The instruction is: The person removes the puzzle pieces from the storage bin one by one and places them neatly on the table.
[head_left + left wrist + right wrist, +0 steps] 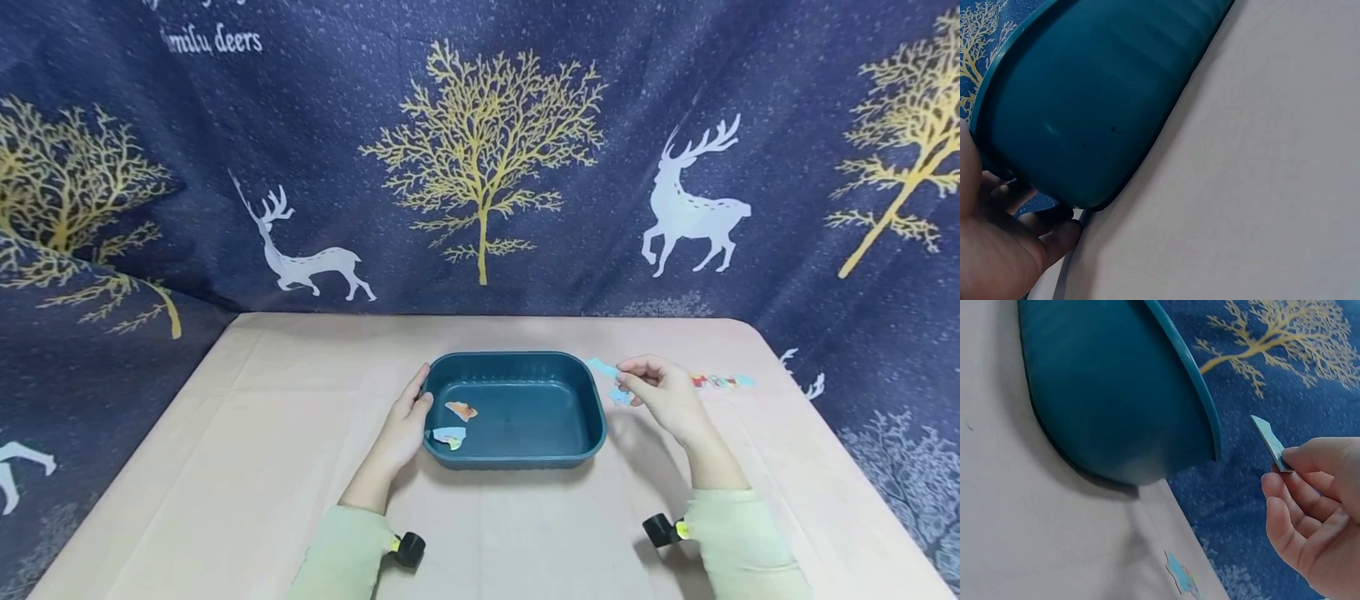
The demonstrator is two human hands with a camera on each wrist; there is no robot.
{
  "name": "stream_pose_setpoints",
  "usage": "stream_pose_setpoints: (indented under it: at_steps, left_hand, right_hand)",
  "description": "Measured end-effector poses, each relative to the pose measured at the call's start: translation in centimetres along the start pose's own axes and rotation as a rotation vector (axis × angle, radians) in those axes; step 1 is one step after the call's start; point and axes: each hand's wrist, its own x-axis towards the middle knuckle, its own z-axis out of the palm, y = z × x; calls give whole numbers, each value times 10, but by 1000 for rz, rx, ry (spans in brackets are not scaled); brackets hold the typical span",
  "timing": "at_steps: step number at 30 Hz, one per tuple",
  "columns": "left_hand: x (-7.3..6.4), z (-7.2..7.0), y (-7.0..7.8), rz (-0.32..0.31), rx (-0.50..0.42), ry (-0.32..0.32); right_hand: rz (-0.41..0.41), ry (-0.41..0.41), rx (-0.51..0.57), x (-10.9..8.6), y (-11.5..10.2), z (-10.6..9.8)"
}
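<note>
A dark teal plastic basin (517, 460) stands on the table. My left hand (401, 429) holds its left end, with fingers against the outer wall, as the left wrist view also shows. Inside lie an orange-and-white flat piece (461, 411) and a light blue one (450, 437), both toward the left. Right of the basin, my right hand (666, 398) pinches a flat, light blue puzzle-like piece (1270, 442) between thumb and fingers, raised off the table. Below that hand, another light blue piece (621, 397) lies on the tabletop.
Several colourful flat pieces (722, 382) lie in a row farther right on the pale tablecloth (247, 467). Behind the table hangs a dark blue cloth (315, 150) printed with trees and deer. Both wrists carry small black cameras.
</note>
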Motion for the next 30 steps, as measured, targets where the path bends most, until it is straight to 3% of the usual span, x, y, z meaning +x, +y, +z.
stream_pose_setpoints:
  at_steps: [7,30]
  left_hand:
    - [1,-1,2,-3,4,-3]
    - [2,1,-1,-3,1,-4]
  right_hand:
    - [15,51,13,1,5,-12]
    - [330,108,228,3,51,-34]
